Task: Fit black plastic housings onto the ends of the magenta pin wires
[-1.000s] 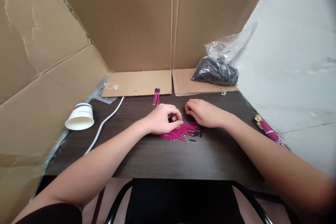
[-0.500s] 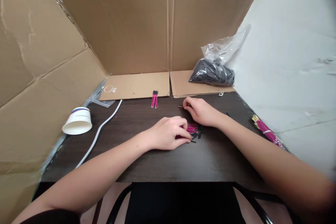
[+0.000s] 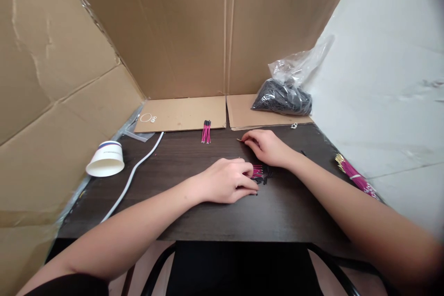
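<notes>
My left hand (image 3: 227, 180) lies knuckles up on a loose pile of pink wires (image 3: 257, 172) in the middle of the dark table (image 3: 194, 215), fingers curled and pressed down on them, fingertips by a small black sleeve (image 3: 256, 193). A few black sleeves (image 3: 266, 176) lie at the pile's right end. My right hand (image 3: 266, 147) rests just beyond, fingers pinched on a single thin wire (image 3: 239, 139) whose metal tip pokes out to the left.
A small bundle of pink wires with black ends (image 3: 206, 131) lies at the back centre. A clear bag of black sleeves (image 3: 284, 95) sits back right on cardboard. More pink wires (image 3: 354, 176) lie at the right edge. A tipped paper cup (image 3: 106, 159) and white cable (image 3: 133, 173) lie left.
My left hand dropped from meeting the right hand down onto the pink wire pile and slid slightly nearer. My right hand drew back toward the far side, still pinching one wire.
</notes>
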`<state>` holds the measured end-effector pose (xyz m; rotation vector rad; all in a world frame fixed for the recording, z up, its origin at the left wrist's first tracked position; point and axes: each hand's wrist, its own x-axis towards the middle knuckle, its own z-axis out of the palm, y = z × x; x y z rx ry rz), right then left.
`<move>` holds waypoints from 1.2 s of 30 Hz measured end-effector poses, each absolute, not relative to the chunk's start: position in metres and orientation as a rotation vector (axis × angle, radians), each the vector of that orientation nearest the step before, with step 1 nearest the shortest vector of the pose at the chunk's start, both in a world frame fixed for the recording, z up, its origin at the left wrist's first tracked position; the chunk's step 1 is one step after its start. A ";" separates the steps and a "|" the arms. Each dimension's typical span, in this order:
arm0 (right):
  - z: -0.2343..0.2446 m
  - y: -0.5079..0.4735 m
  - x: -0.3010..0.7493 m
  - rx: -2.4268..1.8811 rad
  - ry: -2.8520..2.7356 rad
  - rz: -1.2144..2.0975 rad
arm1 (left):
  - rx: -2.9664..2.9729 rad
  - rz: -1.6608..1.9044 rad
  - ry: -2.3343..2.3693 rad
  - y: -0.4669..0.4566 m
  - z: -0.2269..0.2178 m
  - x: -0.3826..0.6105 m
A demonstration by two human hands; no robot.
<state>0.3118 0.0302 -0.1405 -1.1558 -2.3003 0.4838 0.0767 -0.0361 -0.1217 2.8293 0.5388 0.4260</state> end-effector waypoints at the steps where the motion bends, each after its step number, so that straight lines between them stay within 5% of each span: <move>1: -0.141 0.030 0.312 -1.152 -2.306 0.478 | 2.821 0.426 0.538 -0.036 -0.122 0.077; 14: -0.140 0.027 0.310 -1.136 -2.346 0.469 | 2.819 0.420 0.498 -0.039 -0.120 0.080; 23: -0.130 0.024 0.311 -0.875 -2.472 0.618 | 2.265 0.898 1.085 -0.010 -0.119 0.069; 36: -0.120 0.019 0.314 -0.920 -2.340 0.795 | 1.654 0.948 1.131 0.012 -0.148 0.074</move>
